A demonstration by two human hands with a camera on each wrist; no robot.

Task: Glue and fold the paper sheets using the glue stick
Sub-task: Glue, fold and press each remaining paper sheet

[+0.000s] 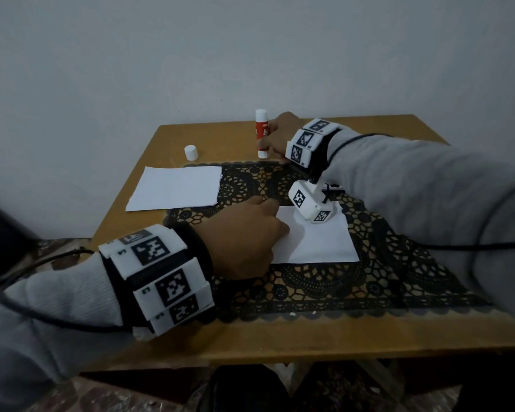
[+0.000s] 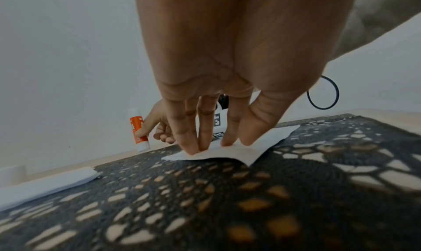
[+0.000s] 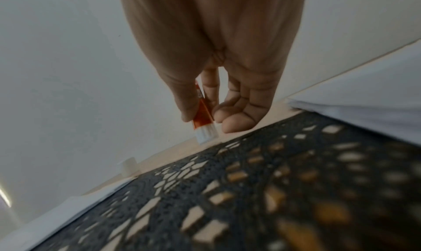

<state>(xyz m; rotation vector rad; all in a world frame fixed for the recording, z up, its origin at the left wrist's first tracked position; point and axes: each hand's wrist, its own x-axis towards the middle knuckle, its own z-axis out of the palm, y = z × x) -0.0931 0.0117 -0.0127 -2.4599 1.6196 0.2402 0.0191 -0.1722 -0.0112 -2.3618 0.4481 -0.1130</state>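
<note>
An uncapped red and white glue stick (image 1: 262, 133) stands upright near the table's back edge. My right hand (image 1: 270, 141) grips it, thumb on one side and fingers on the other. The right wrist view shows this pinch on the glue stick (image 3: 206, 135) by my right hand (image 3: 205, 118). A single white paper sheet (image 1: 321, 242) lies on the black lace mat (image 1: 324, 289). My left hand (image 1: 277, 223) presses on its left part. Seen from the left wrist, the straight fingertips (image 2: 193, 149) rest flat on the sheet (image 2: 246, 152).
A stack of white paper sheets (image 1: 176, 187) lies at the left, partly on the mat. The white glue cap (image 1: 191, 152) stands behind it on the wooden table (image 1: 280, 337). A pale wall rises right behind the table. Cables run from both wrist bands.
</note>
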